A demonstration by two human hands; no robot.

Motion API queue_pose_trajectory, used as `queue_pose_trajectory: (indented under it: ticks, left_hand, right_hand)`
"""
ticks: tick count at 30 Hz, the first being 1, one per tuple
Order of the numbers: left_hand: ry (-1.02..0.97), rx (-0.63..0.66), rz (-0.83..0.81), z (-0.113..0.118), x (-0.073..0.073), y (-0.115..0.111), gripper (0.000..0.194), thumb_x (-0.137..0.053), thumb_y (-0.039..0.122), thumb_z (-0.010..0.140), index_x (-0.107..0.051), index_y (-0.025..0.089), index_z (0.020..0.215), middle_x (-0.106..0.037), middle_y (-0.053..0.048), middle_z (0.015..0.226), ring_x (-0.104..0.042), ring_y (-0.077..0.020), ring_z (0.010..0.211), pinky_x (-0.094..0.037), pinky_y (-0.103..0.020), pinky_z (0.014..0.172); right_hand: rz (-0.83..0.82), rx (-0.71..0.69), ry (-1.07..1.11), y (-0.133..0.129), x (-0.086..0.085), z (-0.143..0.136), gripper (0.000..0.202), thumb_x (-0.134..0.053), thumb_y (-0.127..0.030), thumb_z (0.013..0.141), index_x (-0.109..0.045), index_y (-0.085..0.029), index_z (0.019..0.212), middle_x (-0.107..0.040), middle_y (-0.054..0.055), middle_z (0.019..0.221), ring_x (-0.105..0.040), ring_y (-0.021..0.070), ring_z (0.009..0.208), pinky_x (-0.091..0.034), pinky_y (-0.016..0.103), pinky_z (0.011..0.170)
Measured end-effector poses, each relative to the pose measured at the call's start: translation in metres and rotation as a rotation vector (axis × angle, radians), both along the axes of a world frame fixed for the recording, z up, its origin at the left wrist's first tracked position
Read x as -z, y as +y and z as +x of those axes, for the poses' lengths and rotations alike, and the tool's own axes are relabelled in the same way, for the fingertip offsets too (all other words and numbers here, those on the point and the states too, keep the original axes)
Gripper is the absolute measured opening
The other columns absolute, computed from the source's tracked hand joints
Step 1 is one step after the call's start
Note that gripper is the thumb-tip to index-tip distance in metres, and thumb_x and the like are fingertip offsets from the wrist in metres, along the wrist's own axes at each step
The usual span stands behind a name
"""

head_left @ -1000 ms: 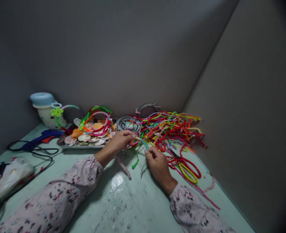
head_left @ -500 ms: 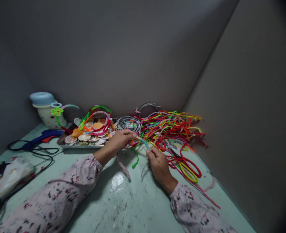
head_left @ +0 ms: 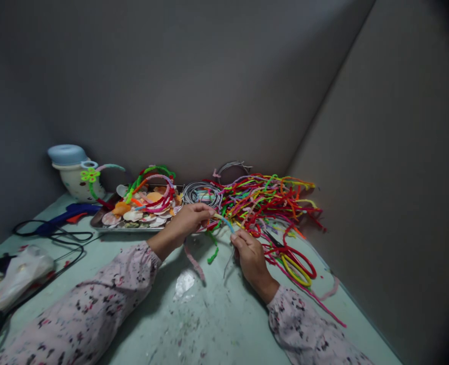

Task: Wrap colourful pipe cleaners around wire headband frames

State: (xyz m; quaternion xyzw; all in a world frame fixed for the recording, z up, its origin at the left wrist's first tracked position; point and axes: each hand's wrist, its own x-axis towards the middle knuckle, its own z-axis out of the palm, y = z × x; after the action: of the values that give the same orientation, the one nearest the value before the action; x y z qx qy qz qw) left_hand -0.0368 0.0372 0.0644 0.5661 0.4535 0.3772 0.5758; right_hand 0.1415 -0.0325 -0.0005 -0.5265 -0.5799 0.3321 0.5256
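My left hand [head_left: 192, 221] pinches one end of a thin strand [head_left: 225, 221], cream near that hand and blue toward the other. Its blue end is between the closed fingertips of my right hand [head_left: 250, 253]. A pink fuzzy piece [head_left: 194, 263] hangs below my left hand, and a thin grey wire [head_left: 228, 263] curves down beside my right fingers. Just behind the hands lie a coil of silver wire [head_left: 189, 195] and a heap of colourful pipe cleaners [head_left: 277, 197]. Scissors [head_left: 299, 264] with red and yellow handles rest right of my right hand.
A metal tray [head_left: 129, 229] of shells and fuzzy hoops stands behind my left arm. Farther left are a blue-lidded cup [head_left: 75, 177], a blue tool [head_left: 62, 218] with a black cable, and a plastic bag [head_left: 26, 274]. Grey walls rise behind and to the right.
The grey wire near my right hand has shifted slightly. Both hands keep nearly the same place and their hold on the strand.
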Motion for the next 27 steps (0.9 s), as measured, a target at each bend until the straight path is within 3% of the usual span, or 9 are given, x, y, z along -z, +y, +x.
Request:
queue_pose_trajectory:
  ticks: [11, 21, 27]
  left_hand:
    - [-0.036, 0.034, -0.017, -0.001, 0.001, 0.001, 0.02, -0.068, 0.034, 0.072, -0.065, 0.015, 0.078, -0.05, 0.003, 0.052, -0.036, -0.0061, 0.043, -0.018, -0.021, 0.042]
    - [-0.19, -0.007, -0.171, -0.003, 0.002, 0.006, 0.026, -0.057, 0.038, 0.084, -0.062, 0.013, 0.082, -0.065, -0.005, 0.07, -0.061, -0.0119, 0.057, -0.044, -0.022, 0.053]
    - [-0.134, -0.035, -0.197, -0.009, -0.006, 0.008, 0.031, -0.057, 0.044, 0.083, -0.061, 0.013, 0.082, -0.066, -0.005, 0.07, -0.062, -0.0123, 0.058, -0.048, -0.024, 0.06]
  right_hand:
    - [0.001, -0.016, -0.051, 0.001, 0.001, -0.001, 0.028, -0.048, -0.038, 0.087, -0.047, -0.021, 0.065, -0.043, -0.006, 0.051, -0.041, 0.0123, 0.05, -0.032, 0.024, 0.051]
    - [-0.165, 0.006, 0.316, 0.009, 0.003, 0.0, 0.031, -0.052, -0.048, 0.084, -0.052, -0.019, 0.074, -0.045, -0.007, 0.054, -0.038, 0.0074, 0.042, -0.029, 0.019, 0.039]
    - [-0.138, 0.076, 0.476, 0.016, 0.01, 0.005, 0.032, -0.057, -0.051, 0.081, -0.053, -0.02, 0.076, -0.048, -0.007, 0.056, -0.04, 0.0065, 0.042, -0.03, 0.017, 0.038]
